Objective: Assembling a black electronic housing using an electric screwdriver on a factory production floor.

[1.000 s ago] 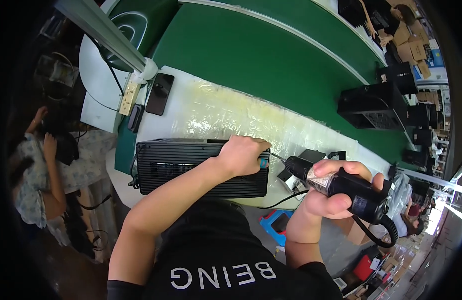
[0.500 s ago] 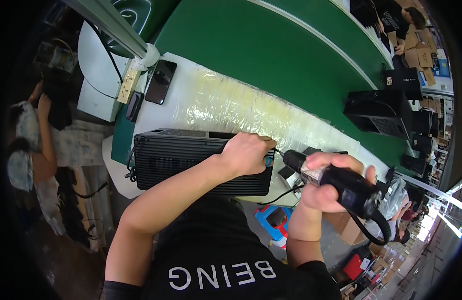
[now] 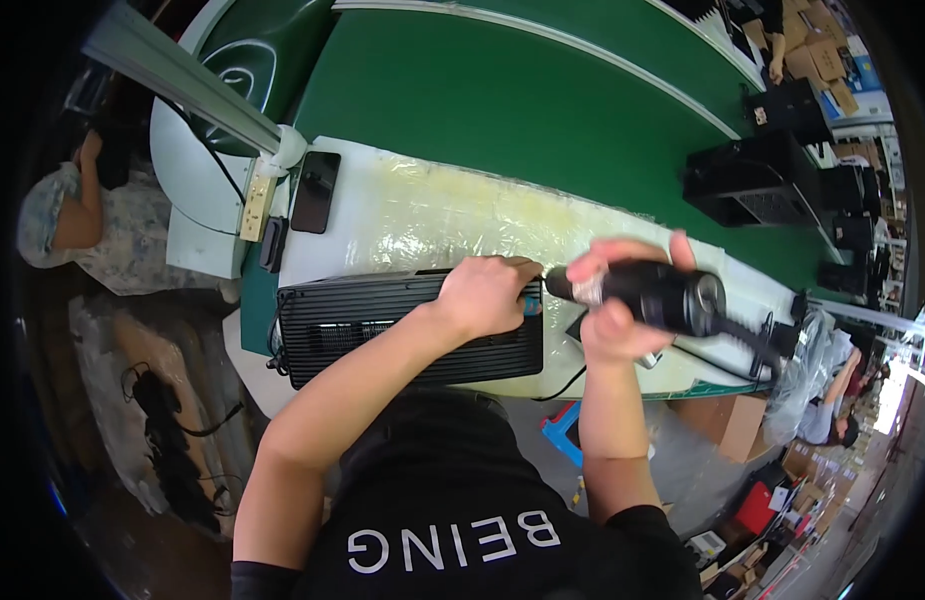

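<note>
A black ribbed metal case [image 3: 392,325], long and box-like, lies at the table's near edge. My left hand [image 3: 482,297] rests over its right end, fingers curled round the far right corner; a small bluish patch shows beneath them. In my closed right hand [image 3: 622,330] is a black corded electric screwdriver [image 3: 647,290], held nearly level. Its nose points left at the case's end, close to my left fingertips. Whether the bit touches a screw cannot be made out.
Clear film [image 3: 462,205] covers part of the white-topped bench. A phone [image 3: 315,192] and a power strip [image 3: 257,208] are at the left. Another black computer case [image 3: 747,180] stands on the green surface at the right. A cardboard box [image 3: 727,425] sits below the bench's right side.
The screwdriver has moved up and slightly left, its nose nearer the case's end and its body more level. My left hand stays on the case. The view has shifted a little.
</note>
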A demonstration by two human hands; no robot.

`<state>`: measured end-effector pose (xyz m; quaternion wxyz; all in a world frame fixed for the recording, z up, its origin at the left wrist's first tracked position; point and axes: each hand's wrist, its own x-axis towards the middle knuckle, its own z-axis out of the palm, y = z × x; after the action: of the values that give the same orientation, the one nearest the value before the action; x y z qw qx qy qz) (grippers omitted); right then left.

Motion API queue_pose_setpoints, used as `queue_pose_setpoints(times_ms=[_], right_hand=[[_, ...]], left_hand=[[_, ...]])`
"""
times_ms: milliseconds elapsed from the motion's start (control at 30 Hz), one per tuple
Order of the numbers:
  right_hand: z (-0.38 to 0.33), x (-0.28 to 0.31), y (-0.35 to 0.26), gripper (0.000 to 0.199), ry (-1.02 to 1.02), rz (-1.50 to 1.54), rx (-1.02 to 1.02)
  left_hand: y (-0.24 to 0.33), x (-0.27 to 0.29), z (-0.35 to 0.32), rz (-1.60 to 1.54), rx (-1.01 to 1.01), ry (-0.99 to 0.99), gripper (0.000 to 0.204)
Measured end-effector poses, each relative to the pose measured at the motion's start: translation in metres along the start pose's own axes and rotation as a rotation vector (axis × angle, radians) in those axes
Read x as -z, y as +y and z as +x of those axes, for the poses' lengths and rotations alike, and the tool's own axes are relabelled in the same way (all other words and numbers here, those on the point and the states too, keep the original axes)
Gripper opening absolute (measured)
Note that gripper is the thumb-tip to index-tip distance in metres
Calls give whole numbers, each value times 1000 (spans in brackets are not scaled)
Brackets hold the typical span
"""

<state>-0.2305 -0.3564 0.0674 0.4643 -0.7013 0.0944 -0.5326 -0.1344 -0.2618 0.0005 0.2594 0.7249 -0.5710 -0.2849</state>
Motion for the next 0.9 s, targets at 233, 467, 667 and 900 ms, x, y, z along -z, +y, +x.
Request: queue_pose_setpoints(times_ms=[233,467,667,900], right_hand=[[0,84,-65,81,375,-328,223],[-130,157,-32,69,589,-540,21],[-164,171,-5,72,450,-559,-13],[-158,151,-40,67,455,-443,-265]], left_hand=[[-13,39,-36,44,-31,47,52],[-29,65,-97,198,245,48,46],[-14,43,-87,127,201,86,41],[-6,28,-85,28,185,120,44]])
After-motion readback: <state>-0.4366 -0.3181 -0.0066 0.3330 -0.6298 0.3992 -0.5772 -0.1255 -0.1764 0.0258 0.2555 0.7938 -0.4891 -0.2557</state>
